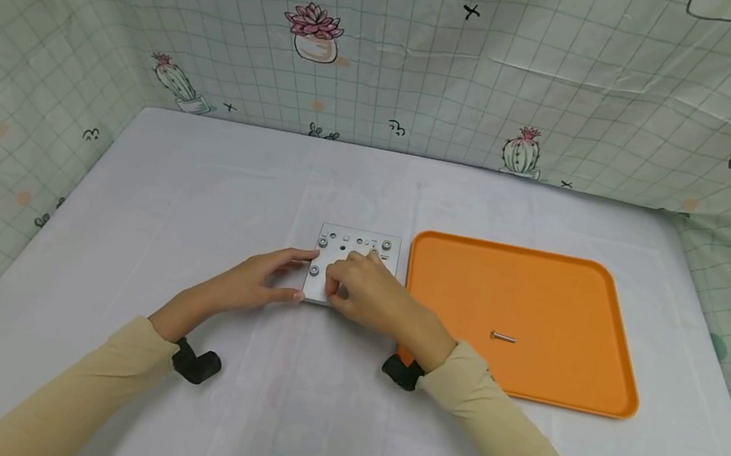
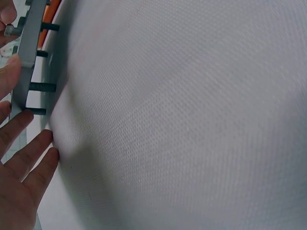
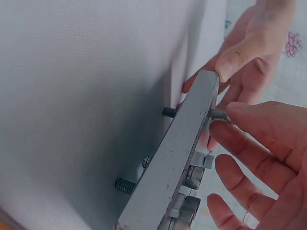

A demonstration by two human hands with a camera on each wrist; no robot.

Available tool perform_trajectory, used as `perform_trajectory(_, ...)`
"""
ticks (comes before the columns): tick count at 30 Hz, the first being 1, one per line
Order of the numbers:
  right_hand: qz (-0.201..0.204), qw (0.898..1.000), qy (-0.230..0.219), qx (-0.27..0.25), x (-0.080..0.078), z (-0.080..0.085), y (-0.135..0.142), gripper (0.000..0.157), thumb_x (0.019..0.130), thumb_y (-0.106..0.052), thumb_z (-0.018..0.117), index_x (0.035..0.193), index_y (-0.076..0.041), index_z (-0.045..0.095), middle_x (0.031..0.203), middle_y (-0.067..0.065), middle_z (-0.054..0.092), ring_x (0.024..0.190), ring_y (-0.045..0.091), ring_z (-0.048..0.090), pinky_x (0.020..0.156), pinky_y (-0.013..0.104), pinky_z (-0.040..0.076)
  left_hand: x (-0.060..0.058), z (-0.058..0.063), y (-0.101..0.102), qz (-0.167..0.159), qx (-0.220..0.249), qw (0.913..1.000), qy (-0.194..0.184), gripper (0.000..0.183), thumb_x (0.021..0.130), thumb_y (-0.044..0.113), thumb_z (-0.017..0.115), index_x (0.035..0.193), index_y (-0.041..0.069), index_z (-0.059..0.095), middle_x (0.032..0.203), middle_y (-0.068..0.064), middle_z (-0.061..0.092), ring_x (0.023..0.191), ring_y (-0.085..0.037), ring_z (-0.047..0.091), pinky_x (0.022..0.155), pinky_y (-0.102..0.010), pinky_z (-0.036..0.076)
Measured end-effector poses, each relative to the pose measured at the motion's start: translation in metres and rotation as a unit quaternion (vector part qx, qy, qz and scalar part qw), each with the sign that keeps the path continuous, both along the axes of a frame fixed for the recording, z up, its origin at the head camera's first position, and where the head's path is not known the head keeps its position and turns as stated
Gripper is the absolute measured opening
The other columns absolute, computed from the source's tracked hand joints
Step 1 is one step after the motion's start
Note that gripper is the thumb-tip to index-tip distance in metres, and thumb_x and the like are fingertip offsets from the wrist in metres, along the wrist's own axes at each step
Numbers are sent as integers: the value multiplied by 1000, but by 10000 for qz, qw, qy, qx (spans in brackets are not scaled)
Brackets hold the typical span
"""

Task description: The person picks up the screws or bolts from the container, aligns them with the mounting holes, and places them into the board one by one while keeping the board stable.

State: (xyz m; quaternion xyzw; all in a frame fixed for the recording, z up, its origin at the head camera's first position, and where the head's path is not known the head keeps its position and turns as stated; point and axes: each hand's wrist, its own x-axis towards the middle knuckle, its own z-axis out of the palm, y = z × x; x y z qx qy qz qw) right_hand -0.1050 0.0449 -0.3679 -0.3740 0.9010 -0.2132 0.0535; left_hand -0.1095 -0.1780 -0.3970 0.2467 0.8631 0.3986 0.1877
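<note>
A light metal plate (image 1: 355, 241) with several holes lies on the table in the head view, bolts set in it. Their threaded ends (image 2: 43, 87) stick out beneath it in the left wrist view. My left hand (image 1: 259, 275) holds the plate at its left edge, thumb at the near corner and other fingers spread beside it. Over the plate's right half, my right hand (image 1: 373, 292) pinches a bolt (image 3: 219, 114) between thumb and forefinger, upright at the plate's top face. Bolt heads (image 3: 194, 177) stand along that face; my right hand covers part of the plate in the head view.
An orange tray (image 1: 567, 305) lies just right of the plate, with a single loose bolt (image 1: 503, 337) on it. My right forearm crosses its near-left corner. White cloth (image 1: 237, 185) covers the table, and a patterned curtain (image 1: 399, 52) hangs behind.
</note>
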Motion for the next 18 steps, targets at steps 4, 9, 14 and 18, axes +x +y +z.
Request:
perform_trajectory(4, -46, 10000, -28, 38, 1, 1, 2, 7, 82, -11, 68, 78, -15, 64, 81, -5, 64, 83, 15, 53, 90, 39, 44, 1, 1, 0, 1, -25, 10000, -4, 62, 86, 18, 68, 141, 10, 39, 146, -8, 40, 130, -30, 42, 109, -47, 34)
perform_trajectory(9, -172, 9998, -84, 27, 1, 3, 10, 3, 82, -12, 68, 84, -15, 67, 86, -5, 66, 86, 14, 53, 84, 32, 42, 0, 2, 1, 23, -71, 10000, 7, 63, 85, 17, 68, 140, 11, 40, 146, -6, 40, 130, -28, 43, 110, -44, 35)
perform_trajectory(14, -127, 9998, -127, 13, 1, 4, 13, 9, 84, -12, 66, 90, -17, 70, 89, -4, 66, 87, 15, 53, 82, 31, 42, 0, 2, 1, -1, -47, 10000, 61, 64, 85, 19, 69, 141, 11, 39, 146, -7, 40, 130, -30, 43, 110, -46, 34)
perform_trajectory(18, 28, 9999, 9, 114, 2, 3, 13, 13, 85, -12, 65, 93, -20, 71, 89, -4, 66, 86, 15, 53, 81, 32, 42, 1, 0, 1, -34, -23, 9997, 253, 63, 85, 21, 69, 140, 11, 40, 145, -8, 42, 127, -33, 45, 107, -48, 37)
